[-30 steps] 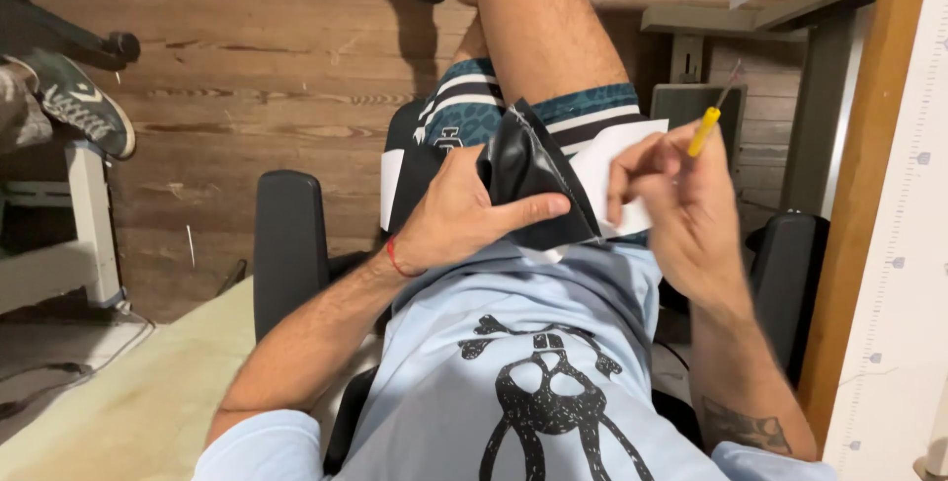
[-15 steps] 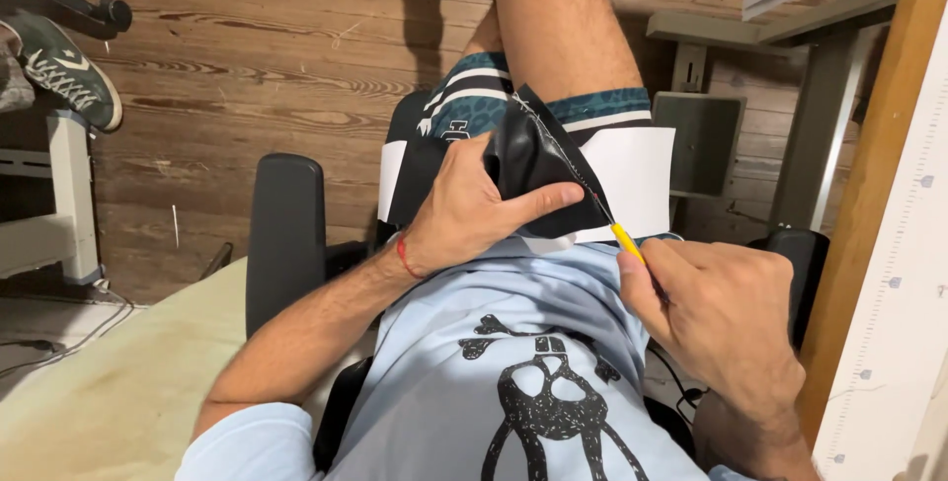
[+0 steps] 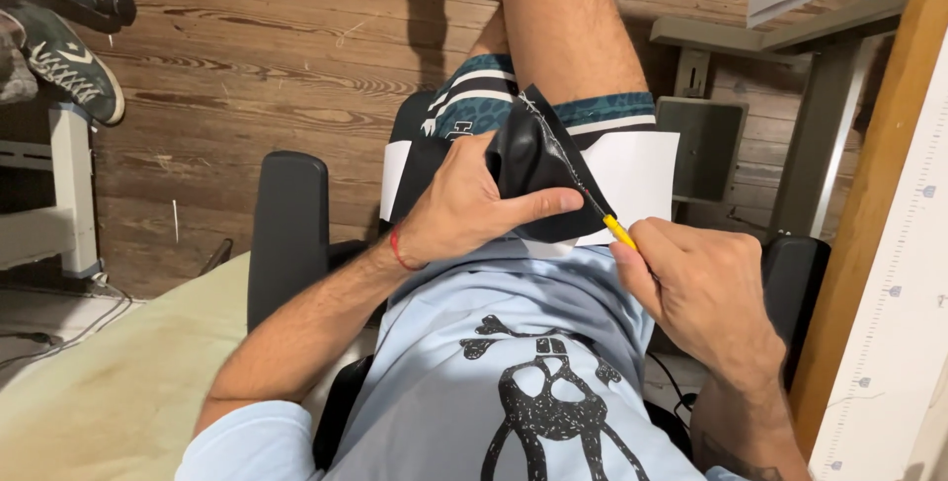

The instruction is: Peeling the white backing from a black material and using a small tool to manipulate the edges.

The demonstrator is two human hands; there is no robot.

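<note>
I sit in a black chair and look down at my lap. My left hand (image 3: 464, 204) presses a folded piece of black leather-like material (image 3: 538, 160) against my thigh, thumb stretched along its lower edge. My right hand (image 3: 706, 288) grips a thin tool with a yellow handle (image 3: 620, 232); its dark tip touches the stitched edge of the black piece. A white sheet (image 3: 642, 180) lies under the black material across my patterned shorts.
The black armrests (image 3: 286, 234) flank my lap. A grey metal table frame (image 3: 790, 106) and a wooden post with a white ruled strip (image 3: 889, 274) stand at right. A dark sneaker (image 3: 69, 61) rests on the plank floor at upper left.
My right hand has dropped from raised near the shorts to my lap, bringing the yellow tool's tip to the seam of the black piece. My left hand has kept its hold.
</note>
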